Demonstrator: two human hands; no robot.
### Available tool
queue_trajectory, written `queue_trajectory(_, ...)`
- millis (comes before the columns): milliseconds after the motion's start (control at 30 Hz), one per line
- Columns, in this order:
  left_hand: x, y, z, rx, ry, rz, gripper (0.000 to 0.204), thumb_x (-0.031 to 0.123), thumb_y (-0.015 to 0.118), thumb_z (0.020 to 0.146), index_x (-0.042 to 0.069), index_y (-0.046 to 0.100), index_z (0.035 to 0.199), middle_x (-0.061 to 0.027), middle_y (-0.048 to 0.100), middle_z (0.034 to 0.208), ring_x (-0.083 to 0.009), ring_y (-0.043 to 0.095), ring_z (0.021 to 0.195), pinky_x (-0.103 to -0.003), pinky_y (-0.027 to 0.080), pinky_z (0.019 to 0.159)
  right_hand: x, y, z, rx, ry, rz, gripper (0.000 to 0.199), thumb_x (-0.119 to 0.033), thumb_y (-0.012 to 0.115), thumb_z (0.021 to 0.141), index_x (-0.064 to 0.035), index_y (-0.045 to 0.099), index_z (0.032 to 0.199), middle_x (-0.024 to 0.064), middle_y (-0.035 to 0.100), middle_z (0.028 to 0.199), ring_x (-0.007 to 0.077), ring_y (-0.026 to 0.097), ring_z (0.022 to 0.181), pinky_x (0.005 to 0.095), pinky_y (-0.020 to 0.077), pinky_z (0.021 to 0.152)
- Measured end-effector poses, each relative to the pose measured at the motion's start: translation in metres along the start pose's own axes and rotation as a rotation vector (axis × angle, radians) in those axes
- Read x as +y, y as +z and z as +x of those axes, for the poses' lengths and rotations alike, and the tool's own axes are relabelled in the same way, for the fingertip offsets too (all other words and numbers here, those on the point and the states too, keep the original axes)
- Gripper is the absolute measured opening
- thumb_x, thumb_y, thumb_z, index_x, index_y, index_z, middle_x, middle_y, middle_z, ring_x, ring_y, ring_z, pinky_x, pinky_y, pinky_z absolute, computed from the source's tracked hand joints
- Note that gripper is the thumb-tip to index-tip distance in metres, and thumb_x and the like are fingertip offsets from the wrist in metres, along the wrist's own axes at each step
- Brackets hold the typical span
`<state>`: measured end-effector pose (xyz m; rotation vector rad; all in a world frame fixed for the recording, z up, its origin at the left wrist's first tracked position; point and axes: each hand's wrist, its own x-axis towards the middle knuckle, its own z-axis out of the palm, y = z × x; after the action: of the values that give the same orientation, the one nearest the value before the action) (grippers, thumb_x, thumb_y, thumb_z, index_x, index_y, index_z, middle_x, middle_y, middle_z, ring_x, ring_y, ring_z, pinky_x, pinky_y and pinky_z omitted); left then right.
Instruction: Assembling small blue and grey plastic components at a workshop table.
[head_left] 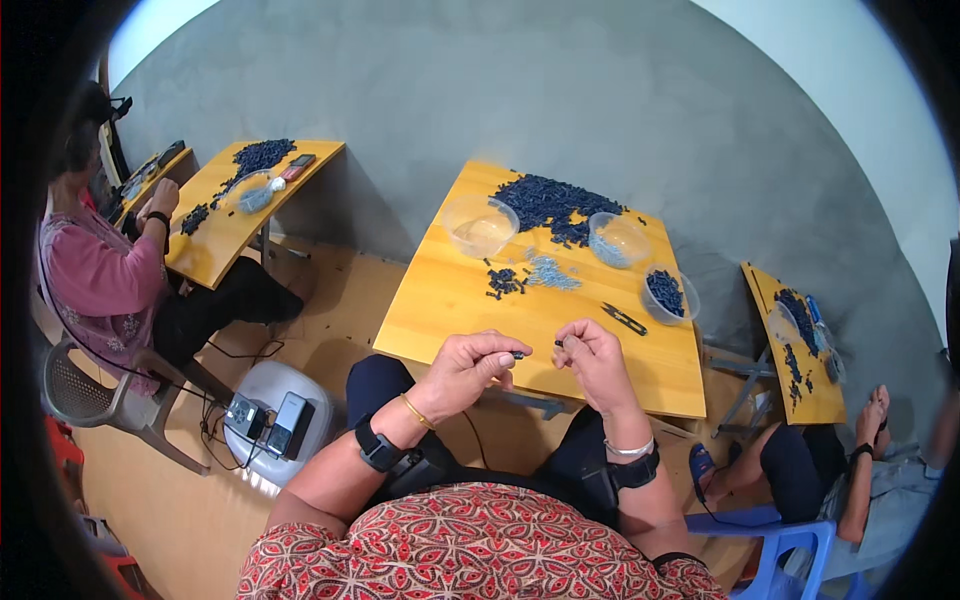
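I see my left hand (468, 368) pinching a small dark piece (518, 354) at its fingertips, and my right hand (594, 357) pinching another dark bit (559, 343) (too small to identify), both just apart above the near edge of the yellow table (450, 310), pile of dark parts (550, 203) beyond.

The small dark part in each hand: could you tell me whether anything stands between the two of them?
Nothing visible does. The left hand pinches a small dark part and the right hand another small dark piece; only open air above the table edge separates them.
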<state>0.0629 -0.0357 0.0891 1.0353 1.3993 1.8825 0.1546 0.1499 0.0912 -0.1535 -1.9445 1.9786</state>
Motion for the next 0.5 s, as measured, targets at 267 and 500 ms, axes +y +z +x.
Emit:
queue_trajectory(267,0.023,0.02,-0.007,-0.026,-0.013,-0.118,0.018,0.008,0.057,0.084,-0.002,0.061,0.098,-0.0048,0.061,0.081,-0.0124,0.06,0.068,-0.024,0.049,0.063,-0.038,0.022,-0.031,-0.123,-0.071,0.404,0.007,-0.007,0.052,0.087,-0.0003,0.053,0.087,0.0015,0.051,0.068,0.0094,0.047,0.061,0.0224,0.0406,0.058)
queue_trajectory(500,0.026,0.023,-0.01,-0.036,0.012,-0.135,0.019,0.01,0.058,0.084,-0.002,0.061,0.099,-0.0055,0.062,0.081,-0.0121,0.061,0.068,-0.024,0.049,0.064,-0.043,0.03,-0.037,-0.123,-0.103,0.318,0.007,-0.008,0.052,0.087,-0.0003,0.053,0.088,0.0017,0.051,0.07,0.009,0.048,0.063,0.022,0.0417,0.059)
